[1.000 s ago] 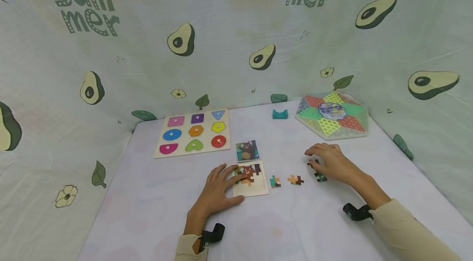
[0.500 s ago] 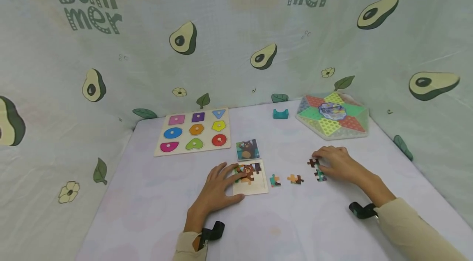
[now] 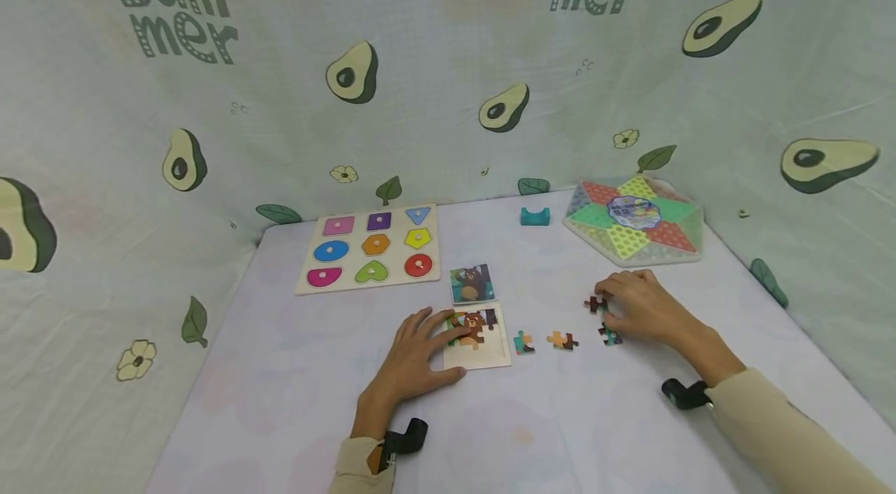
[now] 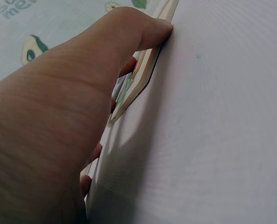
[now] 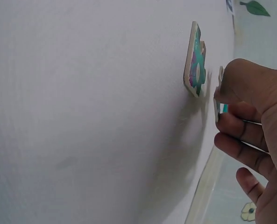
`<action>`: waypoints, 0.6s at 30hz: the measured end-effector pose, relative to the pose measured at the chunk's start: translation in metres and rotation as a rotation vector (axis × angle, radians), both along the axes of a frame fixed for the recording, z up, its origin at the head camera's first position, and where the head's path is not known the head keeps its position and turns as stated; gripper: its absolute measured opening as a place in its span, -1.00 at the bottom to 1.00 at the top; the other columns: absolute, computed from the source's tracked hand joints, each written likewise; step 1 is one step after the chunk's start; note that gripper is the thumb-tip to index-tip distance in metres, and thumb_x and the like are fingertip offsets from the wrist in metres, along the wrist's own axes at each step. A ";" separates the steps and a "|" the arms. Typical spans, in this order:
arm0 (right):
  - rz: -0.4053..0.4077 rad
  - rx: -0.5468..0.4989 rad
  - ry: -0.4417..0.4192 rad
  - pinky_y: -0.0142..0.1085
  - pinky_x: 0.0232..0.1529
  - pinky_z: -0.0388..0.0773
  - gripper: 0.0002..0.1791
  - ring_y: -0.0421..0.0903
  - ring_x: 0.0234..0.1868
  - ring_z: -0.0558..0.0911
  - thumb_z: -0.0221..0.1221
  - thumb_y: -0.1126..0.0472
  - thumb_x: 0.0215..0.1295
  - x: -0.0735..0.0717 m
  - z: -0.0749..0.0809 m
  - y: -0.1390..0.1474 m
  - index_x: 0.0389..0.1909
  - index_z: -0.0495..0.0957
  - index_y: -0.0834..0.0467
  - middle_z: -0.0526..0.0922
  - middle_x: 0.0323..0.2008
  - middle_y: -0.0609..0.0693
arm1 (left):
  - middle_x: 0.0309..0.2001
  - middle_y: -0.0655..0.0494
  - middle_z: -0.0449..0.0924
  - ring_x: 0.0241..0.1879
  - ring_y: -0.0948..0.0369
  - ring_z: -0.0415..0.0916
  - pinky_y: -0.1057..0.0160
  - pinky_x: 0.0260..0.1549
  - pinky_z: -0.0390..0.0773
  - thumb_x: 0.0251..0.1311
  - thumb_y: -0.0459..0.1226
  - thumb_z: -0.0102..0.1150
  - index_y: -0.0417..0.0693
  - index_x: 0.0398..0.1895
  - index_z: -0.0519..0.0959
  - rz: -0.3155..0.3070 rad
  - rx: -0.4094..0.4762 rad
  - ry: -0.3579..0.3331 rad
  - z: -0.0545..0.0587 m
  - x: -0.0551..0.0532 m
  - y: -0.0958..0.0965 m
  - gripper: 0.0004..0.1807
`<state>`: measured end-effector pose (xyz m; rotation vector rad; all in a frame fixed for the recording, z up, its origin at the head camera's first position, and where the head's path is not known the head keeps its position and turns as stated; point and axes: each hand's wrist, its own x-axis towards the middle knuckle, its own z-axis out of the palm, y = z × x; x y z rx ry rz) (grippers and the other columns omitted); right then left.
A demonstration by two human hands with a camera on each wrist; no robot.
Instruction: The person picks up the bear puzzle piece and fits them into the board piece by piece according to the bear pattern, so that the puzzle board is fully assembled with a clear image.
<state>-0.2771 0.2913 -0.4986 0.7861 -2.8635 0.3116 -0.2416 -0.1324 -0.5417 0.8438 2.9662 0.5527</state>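
Observation:
My left hand (image 3: 413, 358) rests with spread fingers over the square wooden puzzle tray (image 3: 479, 358), which holds part of a bear picture. Its thumb touches the near edge of the wood in the left wrist view. On the right, my right hand (image 3: 644, 307) pinches a thin puzzle piece (image 5: 217, 107) between thumb and fingers; its picture side is mostly hidden. Just left of those fingers lie a dark brown piece (image 3: 594, 304) and a teal piece (image 3: 610, 337). Between the hands are a teal-orange piece (image 3: 523, 342) and an orange-brown piece (image 3: 562, 341).
Behind the tray lies a square bear picture (image 3: 472, 284). A wooden shape board (image 3: 308, 261) with knobbed shapes is at back left. At the back stand a small teal block (image 3: 535, 217) and, farther right, a patterned hexagonal box (image 3: 633, 218). A printed curtain (image 3: 420, 136) borders the table.
My right hand has shifted slightly right and its fingers have drawn together on a puzzle piece, uncovering more of the brown and teal pieces. My left hand stays on the tray.

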 end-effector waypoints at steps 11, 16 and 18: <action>0.056 -0.058 0.036 0.13 0.05 0.32 -0.64 0.07 -0.04 0.60 0.39 0.24 0.02 0.001 0.015 -0.016 -0.10 0.67 0.19 0.67 -0.17 -0.01 | 0.53 0.23 0.10 0.52 -0.04 -0.11 -0.18 0.44 -0.10 0.16 0.28 0.18 0.49 0.42 0.38 0.002 -0.026 0.004 -0.001 -0.002 0.001 -0.29; 0.073 -0.067 0.010 0.12 0.09 0.30 -0.65 0.05 -0.05 0.61 0.37 0.24 0.07 0.002 0.019 -0.026 -0.07 0.67 0.18 0.67 -0.16 -0.01 | 0.54 0.23 0.09 0.52 -0.03 -0.12 -0.18 0.44 -0.11 0.16 0.28 0.18 0.51 0.42 0.37 0.005 -0.029 -0.001 -0.003 -0.002 0.001 -0.29; 0.081 -0.071 0.011 0.10 0.08 0.30 -0.65 0.03 -0.06 0.61 0.37 0.24 0.07 0.002 0.019 -0.030 -0.07 0.67 0.18 0.67 -0.17 -0.03 | 0.54 0.23 0.09 0.53 -0.04 -0.12 -0.18 0.44 -0.11 0.16 0.28 0.18 0.51 0.42 0.37 0.007 -0.026 -0.002 -0.004 -0.002 0.001 -0.29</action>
